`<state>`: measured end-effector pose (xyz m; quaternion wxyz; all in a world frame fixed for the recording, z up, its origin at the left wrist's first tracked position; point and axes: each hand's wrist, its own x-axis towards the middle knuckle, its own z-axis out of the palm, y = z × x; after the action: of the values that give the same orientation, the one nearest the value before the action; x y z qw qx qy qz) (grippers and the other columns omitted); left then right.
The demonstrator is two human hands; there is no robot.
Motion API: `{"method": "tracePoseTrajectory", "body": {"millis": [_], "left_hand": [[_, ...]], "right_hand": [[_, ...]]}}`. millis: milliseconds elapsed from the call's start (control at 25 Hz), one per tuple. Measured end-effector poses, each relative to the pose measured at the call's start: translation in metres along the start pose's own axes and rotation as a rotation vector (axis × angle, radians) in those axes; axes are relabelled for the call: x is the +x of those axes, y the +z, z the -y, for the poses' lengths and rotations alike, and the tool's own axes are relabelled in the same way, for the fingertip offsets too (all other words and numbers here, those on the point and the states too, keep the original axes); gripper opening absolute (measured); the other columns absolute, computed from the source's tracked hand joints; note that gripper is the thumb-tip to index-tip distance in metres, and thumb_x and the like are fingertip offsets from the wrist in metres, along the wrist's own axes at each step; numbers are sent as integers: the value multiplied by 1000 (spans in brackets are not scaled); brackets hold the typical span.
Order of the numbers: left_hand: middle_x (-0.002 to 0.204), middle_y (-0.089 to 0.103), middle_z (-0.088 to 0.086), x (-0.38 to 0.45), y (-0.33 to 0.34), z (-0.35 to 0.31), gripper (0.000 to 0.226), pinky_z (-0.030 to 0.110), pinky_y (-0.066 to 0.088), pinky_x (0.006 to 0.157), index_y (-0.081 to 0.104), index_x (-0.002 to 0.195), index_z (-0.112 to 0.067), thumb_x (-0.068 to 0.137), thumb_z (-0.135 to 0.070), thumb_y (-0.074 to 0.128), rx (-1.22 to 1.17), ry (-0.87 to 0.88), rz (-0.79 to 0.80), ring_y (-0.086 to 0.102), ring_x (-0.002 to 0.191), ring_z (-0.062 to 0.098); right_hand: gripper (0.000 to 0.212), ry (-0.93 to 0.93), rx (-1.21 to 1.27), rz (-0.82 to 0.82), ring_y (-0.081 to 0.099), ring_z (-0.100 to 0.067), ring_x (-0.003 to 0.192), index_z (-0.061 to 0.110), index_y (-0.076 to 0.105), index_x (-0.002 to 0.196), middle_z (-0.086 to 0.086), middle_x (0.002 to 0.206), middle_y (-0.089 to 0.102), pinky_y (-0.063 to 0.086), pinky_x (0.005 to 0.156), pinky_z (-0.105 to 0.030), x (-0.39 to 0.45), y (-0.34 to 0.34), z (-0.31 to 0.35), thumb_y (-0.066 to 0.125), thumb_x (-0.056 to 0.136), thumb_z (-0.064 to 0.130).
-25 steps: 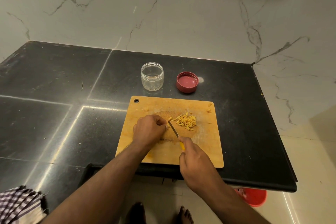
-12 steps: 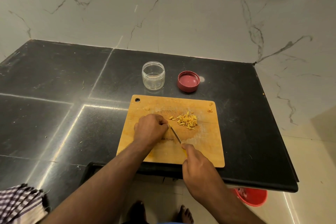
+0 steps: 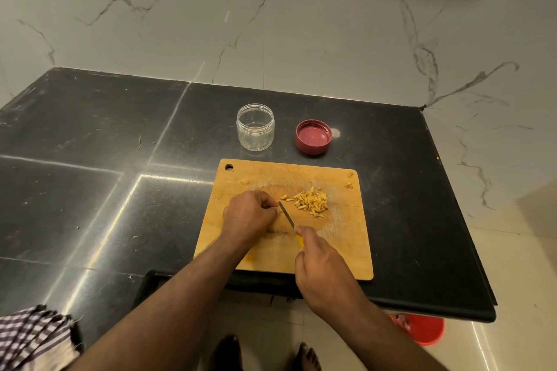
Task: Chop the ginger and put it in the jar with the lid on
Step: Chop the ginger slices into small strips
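Observation:
A wooden chopping board (image 3: 337,253) lies near the counter's front edge. A small pile of chopped ginger (image 3: 312,200) sits on its upper middle. My left hand (image 3: 248,215) is curled on the board just left of the pile; whatever it holds is hidden under the fingers. My right hand (image 3: 321,265) grips the yellow handle of a small knife (image 3: 286,214), whose blade points up-left and meets my left fingertips. Behind the board stand an open clear jar (image 3: 255,126) and, to its right, a red lid (image 3: 313,136) lying upside down.
The black stone counter (image 3: 90,159) stretches to the left and meets a marble wall behind. A few ginger scraps (image 3: 349,182) lie at the board's far right corner. A checked cloth (image 3: 30,337) hangs at bottom left. A red bucket (image 3: 422,330) stands on the floor.
The knife blade has shifted slightly against my left fingertips in a cutting stroke. My left hand stays in place and the pile looks the same.

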<state>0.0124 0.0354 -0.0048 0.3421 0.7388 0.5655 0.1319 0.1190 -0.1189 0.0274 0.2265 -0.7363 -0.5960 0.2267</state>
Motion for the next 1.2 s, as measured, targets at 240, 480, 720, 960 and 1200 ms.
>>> {"method": "tracePoseTrajectory", "body": {"millis": [240,480,720,960,1200], "left_hand": [[82,69,-17,1,0,0,5,41,57,78,72,82,-34,85,-33,69,29,-2,3,62,80,8],[83,69,-16,-1,-1,1,5,38,57,78,75,88,-29,88,-32,70,16,14,4,62,80,7],[80,69,-13,-4,-3,0,4,36,58,74,75,88,-26,87,-29,73,-27,-14,-5,63,77,8],[81,71,-12,-4,-5,-1,6,32,56,69,75,83,-28,85,-25,71,-19,9,-2,63,76,8],[77,68,-13,-3,-4,-1,6,28,50,63,74,82,-28,87,-28,71,-10,23,-9,62,73,8]], "right_hand": [[43,0,-15,23,56,-12,90,25,31,143,2,114,57,49,77,-26,-2,3,1,34,101,19],[41,29,61,1,55,-8,84,30,35,141,11,104,55,44,68,-18,-28,-9,-2,37,102,19],[42,43,84,-4,56,-7,92,30,32,143,7,117,57,42,71,-17,-12,-10,2,36,102,21],[43,-3,14,17,55,-10,86,25,34,143,5,110,57,46,72,-24,2,-2,4,37,100,18],[43,-13,-32,49,56,-10,87,26,32,142,4,114,56,49,76,-26,-9,0,-1,30,100,22]]}}
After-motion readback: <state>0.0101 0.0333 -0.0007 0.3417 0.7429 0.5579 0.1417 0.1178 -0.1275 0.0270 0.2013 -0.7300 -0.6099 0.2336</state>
